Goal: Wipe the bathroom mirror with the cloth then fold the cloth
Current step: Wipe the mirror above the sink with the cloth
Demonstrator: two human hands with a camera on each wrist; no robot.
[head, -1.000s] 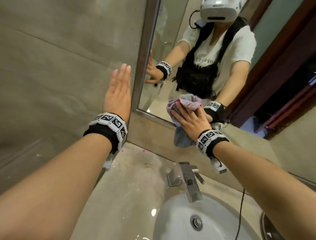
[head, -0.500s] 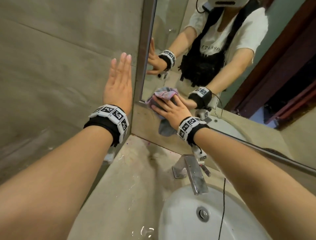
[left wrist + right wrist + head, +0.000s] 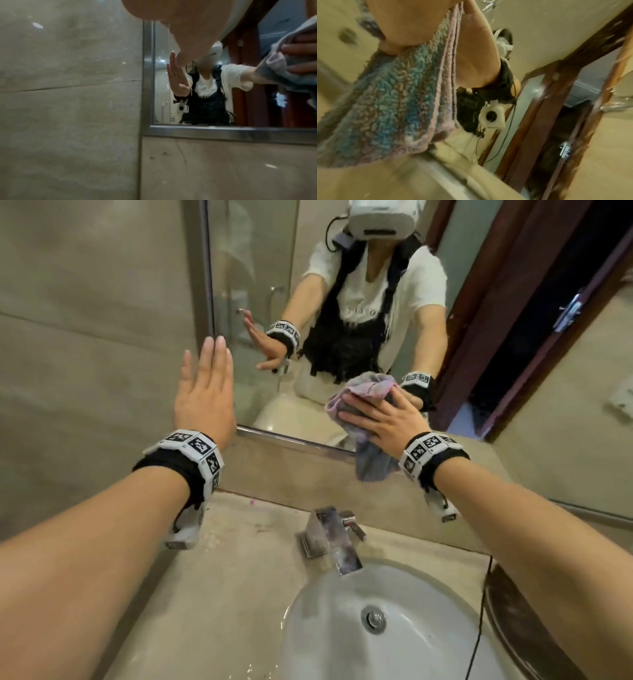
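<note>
While the right hand [image 3: 387,419] presses the cloth [image 3: 359,395] with spread fingers against the mirror [image 3: 308,285] near its bottom edge, the left hand [image 3: 205,392] stays apart, flat, empty.

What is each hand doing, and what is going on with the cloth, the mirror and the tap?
Left hand: flat, fingers straight, raised by the wall.
Right hand: fingers spread, pressing the cloth.
Cloth: bunched, against the mirror, not folded.
Mirror: being wiped near its bottom edge.
Tap: no water running.
</note>
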